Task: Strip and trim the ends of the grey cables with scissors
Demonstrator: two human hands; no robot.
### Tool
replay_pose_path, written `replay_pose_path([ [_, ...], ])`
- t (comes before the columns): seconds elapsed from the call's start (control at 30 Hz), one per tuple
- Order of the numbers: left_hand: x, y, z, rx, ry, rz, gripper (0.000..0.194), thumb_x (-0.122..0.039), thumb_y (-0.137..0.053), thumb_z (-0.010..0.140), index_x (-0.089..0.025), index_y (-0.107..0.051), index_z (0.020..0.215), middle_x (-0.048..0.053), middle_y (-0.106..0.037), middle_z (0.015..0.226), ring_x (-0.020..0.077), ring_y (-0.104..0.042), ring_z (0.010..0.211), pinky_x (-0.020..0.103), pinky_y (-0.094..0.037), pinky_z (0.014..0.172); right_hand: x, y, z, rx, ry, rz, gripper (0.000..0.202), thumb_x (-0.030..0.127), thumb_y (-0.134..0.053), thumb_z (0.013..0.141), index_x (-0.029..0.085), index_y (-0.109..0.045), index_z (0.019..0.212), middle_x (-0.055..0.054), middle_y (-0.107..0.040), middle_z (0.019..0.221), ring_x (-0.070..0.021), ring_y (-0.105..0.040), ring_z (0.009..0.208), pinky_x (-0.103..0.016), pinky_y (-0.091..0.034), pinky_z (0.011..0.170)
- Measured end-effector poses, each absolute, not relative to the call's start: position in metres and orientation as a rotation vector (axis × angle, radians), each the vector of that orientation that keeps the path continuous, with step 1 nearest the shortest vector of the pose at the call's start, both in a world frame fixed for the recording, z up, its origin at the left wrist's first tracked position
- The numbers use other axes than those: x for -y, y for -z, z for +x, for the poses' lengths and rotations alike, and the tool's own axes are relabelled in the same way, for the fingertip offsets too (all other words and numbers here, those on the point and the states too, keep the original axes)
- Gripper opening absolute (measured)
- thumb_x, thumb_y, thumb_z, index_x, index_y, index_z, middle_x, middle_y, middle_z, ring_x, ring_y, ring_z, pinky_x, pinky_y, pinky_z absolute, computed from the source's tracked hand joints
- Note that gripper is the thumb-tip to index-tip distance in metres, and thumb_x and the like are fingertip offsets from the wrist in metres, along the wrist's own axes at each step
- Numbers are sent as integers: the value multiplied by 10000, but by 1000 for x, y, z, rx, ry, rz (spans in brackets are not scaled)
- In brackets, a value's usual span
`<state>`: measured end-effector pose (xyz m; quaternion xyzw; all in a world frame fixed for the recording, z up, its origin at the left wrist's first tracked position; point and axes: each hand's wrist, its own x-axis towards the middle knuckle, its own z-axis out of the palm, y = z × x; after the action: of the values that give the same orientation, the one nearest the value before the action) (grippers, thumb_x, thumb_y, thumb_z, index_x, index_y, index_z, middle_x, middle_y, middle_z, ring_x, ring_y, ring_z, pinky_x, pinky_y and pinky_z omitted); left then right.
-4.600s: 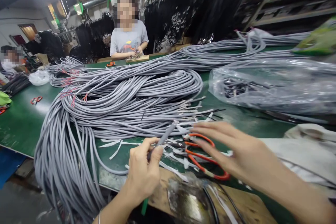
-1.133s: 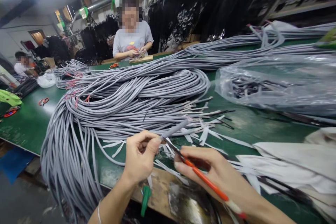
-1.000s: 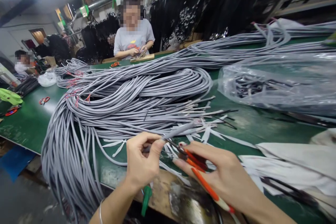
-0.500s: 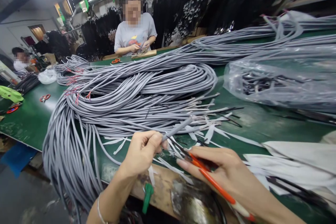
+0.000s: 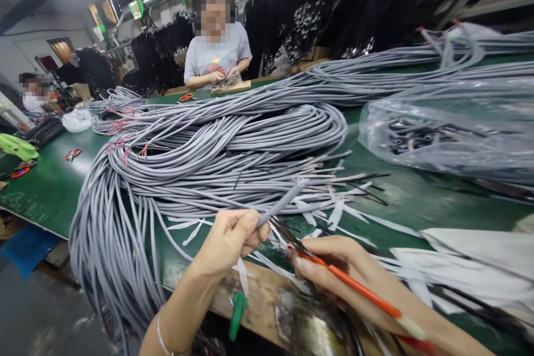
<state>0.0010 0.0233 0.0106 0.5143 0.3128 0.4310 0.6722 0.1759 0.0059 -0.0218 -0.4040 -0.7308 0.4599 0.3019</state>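
Note:
My left hand [image 5: 236,236] is closed, thumb and fingers pinching a grey cable [image 5: 281,204] near its end. The cable's frayed pale tip points up and to the right. Wrapped in my right hand [image 5: 337,267] are pliers [image 5: 362,285] with orange and cream handles. Their dark, narrow jaws reach toward my left fingertips, just below the cable; whether they touch it I cannot tell. A small pinkish bit shows by my right thumb, too blurred to name. Behind both hands lies a large bundle of grey cables [image 5: 200,161], with stripped ends and white strips [image 5: 336,214] on its right.
A clear plastic bag [image 5: 450,128] of dark parts lies on the green table [image 5: 400,208] at right, white cloth [image 5: 459,267] nearer me. Orange-handled scissors [image 5: 73,154] rest at left. A green clamp handle [image 5: 237,316] sticks out at the front edge. A co-worker [image 5: 217,58] works opposite.
The pliers and my right hand have shifted slightly right and down, the handles tilting. My left hand still holds the cable in nearly the same place. The view has moved a little.

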Motion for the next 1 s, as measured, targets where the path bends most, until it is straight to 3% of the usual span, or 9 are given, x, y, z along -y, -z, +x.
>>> replay_pose_path([
  [0.2, -21, -6, 4, -812, -1042, 1247, 493, -613, -516, 788, -170, -447, 584, -101, -231, 465, 37, -124, 387, 217, -104, 373, -5, 8, 169, 1949, -586, -1209, 500, 538, -506, 816, 211, -275, 516, 47, -284, 478, -86, -273, 452, -230, -245, 414],
  [0.37, -12, -2, 10, -1116, -1150, 1526, 380, -425, -389, 919, -159, -527, 685, -60, -342, 513, 81, -287, 458, 224, -233, 465, -4, 9, 167, 1980, -439, -1143, 463, 445, -477, 865, 214, -268, 523, 53, -275, 455, -83, -260, 419, -223, -243, 380],
  [0.47, -5, -2, 13, -1368, -1238, 1736, 225, -293, -405, 918, -163, -573, 845, -25, -464, 617, 106, -383, 539, 240, -285, 538, -1, 13, 168, 1980, -342, -1113, 442, 391, -491, 870, 216, -280, 522, 57, -275, 458, -81, -256, 411, -218, -246, 371],
  [0.57, -2, -5, 13, -1454, -1224, 1861, 220, -230, -374, 914, -171, -580, 864, -15, -486, 644, 115, -395, 550, 255, -287, 563, 0, 14, 169, 1986, -255, -1075, 418, 362, -510, 866, 213, -307, 532, 63, -274, 475, -77, -260, 417, -201, -259, 371],
  [0.77, -17, -11, 2, -1109, -1045, 1581, 326, -366, -382, 901, -169, -508, 673, -48, -342, 540, 95, -290, 487, 248, -226, 492, -4, 12, 172, 2029, -146, -991, 413, 289, -522, 860, 205, -305, 518, 78, -264, 476, -65, -256, 411, -169, -263, 373],
  [1.0, -25, -13, 0, -877, -984, 1304, 473, -607, -506, 775, -178, -431, 588, -85, -265, 487, 56, -159, 421, 234, -122, 404, -4, 13, 174, 2013, -156, -977, 373, 314, -542, 849, 196, -405, 522, 64, -340, 456, -70, -289, 401, -178, -283, 380],
])
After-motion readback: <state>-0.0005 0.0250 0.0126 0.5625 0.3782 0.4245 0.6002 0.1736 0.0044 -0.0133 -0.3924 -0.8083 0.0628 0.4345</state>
